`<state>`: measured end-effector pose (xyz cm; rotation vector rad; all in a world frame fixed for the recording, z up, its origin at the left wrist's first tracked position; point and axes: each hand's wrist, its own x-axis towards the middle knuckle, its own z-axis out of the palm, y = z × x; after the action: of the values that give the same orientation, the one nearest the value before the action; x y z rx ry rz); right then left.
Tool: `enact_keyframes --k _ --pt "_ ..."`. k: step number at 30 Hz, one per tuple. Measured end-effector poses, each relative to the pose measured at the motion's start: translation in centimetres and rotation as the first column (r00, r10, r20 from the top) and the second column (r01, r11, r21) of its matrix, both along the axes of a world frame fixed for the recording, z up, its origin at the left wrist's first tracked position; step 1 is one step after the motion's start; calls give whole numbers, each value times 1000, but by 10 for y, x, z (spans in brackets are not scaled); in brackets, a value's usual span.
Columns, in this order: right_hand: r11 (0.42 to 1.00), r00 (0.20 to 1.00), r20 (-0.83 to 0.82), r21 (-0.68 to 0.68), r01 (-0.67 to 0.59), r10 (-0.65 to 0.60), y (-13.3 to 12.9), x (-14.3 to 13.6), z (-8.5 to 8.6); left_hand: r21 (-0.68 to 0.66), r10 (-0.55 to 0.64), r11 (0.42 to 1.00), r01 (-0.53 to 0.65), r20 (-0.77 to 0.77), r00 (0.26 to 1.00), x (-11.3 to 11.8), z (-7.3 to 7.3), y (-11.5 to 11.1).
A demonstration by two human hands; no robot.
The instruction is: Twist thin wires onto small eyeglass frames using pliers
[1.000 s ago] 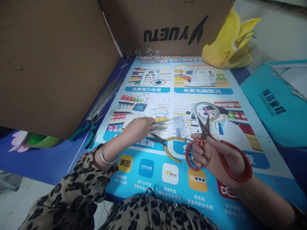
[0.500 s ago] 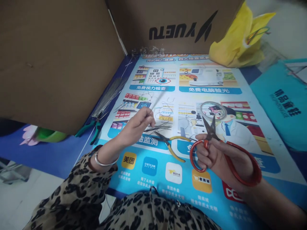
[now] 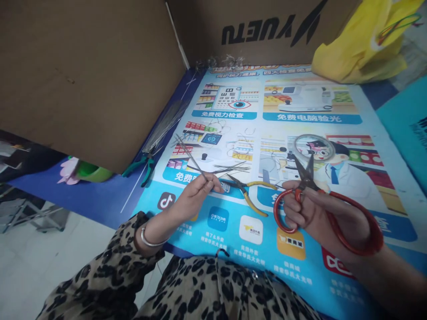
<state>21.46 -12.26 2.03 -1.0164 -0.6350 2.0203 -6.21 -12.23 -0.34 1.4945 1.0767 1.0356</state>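
Thin wires [image 3: 191, 153] stick up and to the left from the pinched fingers of my left hand [image 3: 199, 192]. My right hand [image 3: 308, 209] holds red-handled scissors [image 3: 304, 174], their dark blades parted and pointing away from me. Between the hands, yellow-handled pliers [image 3: 248, 189] lie on the printed poster [image 3: 263, 153]. A small heap of short dark wires [image 3: 233, 168] is just beyond my left hand. Beyond the scissors rests a round coil of wire [image 3: 314, 149]. Some thin, curled wire pieces [image 3: 242, 144] lie farther up the poster.
Cardboard walls [image 3: 83, 75] stand at the left and back. Beside the left one lie a bundle of long wires [image 3: 163, 126] and green-handled pliers [image 3: 146, 169]. A yellow bag [image 3: 356, 58] and a turquoise bag [image 3: 407, 124] are at the right. A green bowl [image 3: 95, 171] sits far left.
My left hand now pinches thin wires that point up and left. The view has shifted, and my right hand still holds the scissors with parted blades.
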Motion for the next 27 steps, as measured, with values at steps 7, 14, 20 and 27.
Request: enact_keyframes --k 7,14,20,27 --pt "1000 1000 -13 -2 -7 7 -1 2 -2 -88 64 994 -67 -36 997 1 5 1" --pt "997 999 19 63 -46 45 0 2 -6 -52 66 996 -74 -133 989 4 6 0" --pt "951 971 53 193 -240 234 -6 3 -8 -110 52 992 -66 -119 991 4 6 2" --pt "861 841 327 130 -492 431 -21 -7 4 -305 -16 949 80 206 978 9 16 -3"
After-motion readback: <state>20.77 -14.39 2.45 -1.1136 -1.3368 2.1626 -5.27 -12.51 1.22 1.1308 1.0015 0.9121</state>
